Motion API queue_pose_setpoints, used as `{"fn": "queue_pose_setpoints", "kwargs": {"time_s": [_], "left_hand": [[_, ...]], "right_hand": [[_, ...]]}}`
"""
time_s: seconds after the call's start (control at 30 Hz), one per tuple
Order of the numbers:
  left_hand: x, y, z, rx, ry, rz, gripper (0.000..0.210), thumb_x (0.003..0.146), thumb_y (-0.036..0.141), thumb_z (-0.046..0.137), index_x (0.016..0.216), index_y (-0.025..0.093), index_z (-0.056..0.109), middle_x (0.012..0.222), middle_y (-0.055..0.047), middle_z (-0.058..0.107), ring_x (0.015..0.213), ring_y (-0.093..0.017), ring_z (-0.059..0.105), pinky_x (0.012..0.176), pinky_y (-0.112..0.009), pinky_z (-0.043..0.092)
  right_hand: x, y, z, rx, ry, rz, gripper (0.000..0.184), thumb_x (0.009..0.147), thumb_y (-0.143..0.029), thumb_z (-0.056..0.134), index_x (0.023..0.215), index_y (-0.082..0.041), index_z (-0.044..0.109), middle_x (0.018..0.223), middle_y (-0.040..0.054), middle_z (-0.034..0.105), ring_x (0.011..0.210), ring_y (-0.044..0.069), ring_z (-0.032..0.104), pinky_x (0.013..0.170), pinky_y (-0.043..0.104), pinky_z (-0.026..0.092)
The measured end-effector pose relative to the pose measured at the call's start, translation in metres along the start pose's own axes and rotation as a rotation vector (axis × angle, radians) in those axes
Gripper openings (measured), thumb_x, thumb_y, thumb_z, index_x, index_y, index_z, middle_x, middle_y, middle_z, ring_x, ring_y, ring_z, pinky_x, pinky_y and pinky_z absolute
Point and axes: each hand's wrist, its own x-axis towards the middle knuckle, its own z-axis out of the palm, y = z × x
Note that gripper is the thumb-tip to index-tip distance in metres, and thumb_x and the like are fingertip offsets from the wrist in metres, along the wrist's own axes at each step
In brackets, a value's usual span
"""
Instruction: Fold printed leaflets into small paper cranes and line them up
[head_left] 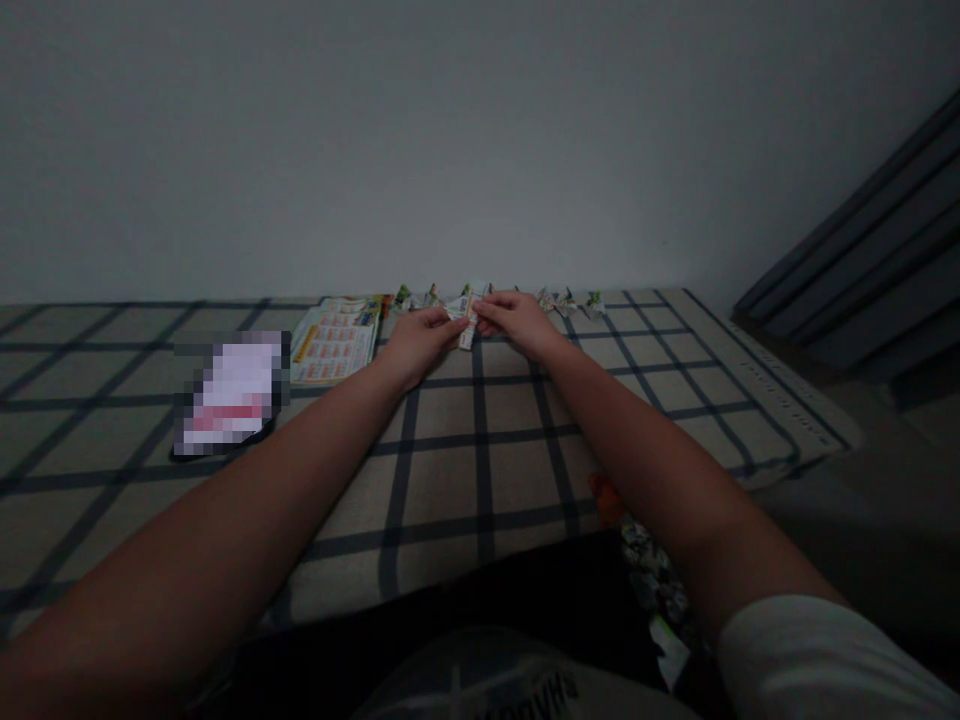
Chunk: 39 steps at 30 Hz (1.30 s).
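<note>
Both arms reach forward over the checked cloth toward the wall. Between my hands is a folded strip of printed paper [466, 335], white with coloured print. My left hand [421, 345] pinches it from the left, thumb on top. From the right, my right hand [517, 318] pinches its upper part with thumb and fingers. Behind my hands runs a row of small folded paper pieces [566, 302], partly hidden by the fingers. Left of my left hand lies a stack of printed leaflets [336, 340].
A phone-like object with a pixelated screen [232, 390] lies at the left on the checked tablecloth [442, 480]. Crumpled patterned pieces [652, 570] and an orange scrap [606, 498] are near my right forearm. A wall [420, 140] stands behind, with dark slanted panels [870, 230] at right.
</note>
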Motion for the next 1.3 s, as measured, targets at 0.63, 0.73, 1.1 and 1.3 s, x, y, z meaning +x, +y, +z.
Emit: {"fn": "queue_pose_setpoints", "kwargs": {"time_s": [0.63,0.73,1.1,1.3], "left_hand": [[0.0004,0.0024,-0.0003,0.04,0.125,0.037,0.046,0.072,0.063,0.08,0.077,0.018,0.073,0.076,-0.006,0.072,0.067,-0.017,0.06,0.062,-0.029,0.045],[0.0024,0.0002,-0.0009,0.029,0.116,0.025,0.047,0.071,0.064,0.08,0.074,0.018,0.072,0.075,-0.006,0.071,0.067,-0.017,0.06,0.063,-0.03,0.045],[0.0006,0.0001,-0.0007,0.058,0.113,0.012,0.045,0.072,0.062,0.081,0.067,0.018,0.07,0.066,-0.004,0.067,0.061,-0.016,0.057,0.056,-0.028,0.041],[-0.0017,0.0031,-0.0011,0.106,0.12,0.039,0.042,0.073,0.059,0.081,0.073,0.017,0.073,0.069,-0.005,0.069,0.066,-0.018,0.062,0.059,-0.028,0.046]], "right_hand": [[-0.0016,-0.002,0.004,0.039,-0.015,0.012,0.022,0.082,-0.037,0.083,0.084,-0.017,0.075,0.082,0.0033,0.076,0.068,0.01,0.066,0.068,0.022,0.057],[-0.0017,-0.0005,0.0036,0.03,-0.041,0.024,0.021,0.08,-0.035,0.085,0.082,-0.016,0.075,0.08,0.0033,0.076,0.068,0.01,0.066,0.067,0.022,0.057],[-0.002,0.0002,0.0011,0.058,-0.09,0.024,0.017,0.083,-0.032,0.082,0.082,-0.016,0.076,0.079,0.0035,0.075,0.069,0.01,0.067,0.067,0.021,0.057],[-0.0036,-0.0033,0.0004,0.047,-0.084,0.073,0.015,0.084,-0.03,0.081,0.081,-0.016,0.075,0.081,0.0045,0.075,0.073,0.012,0.068,0.068,0.022,0.057]]}}
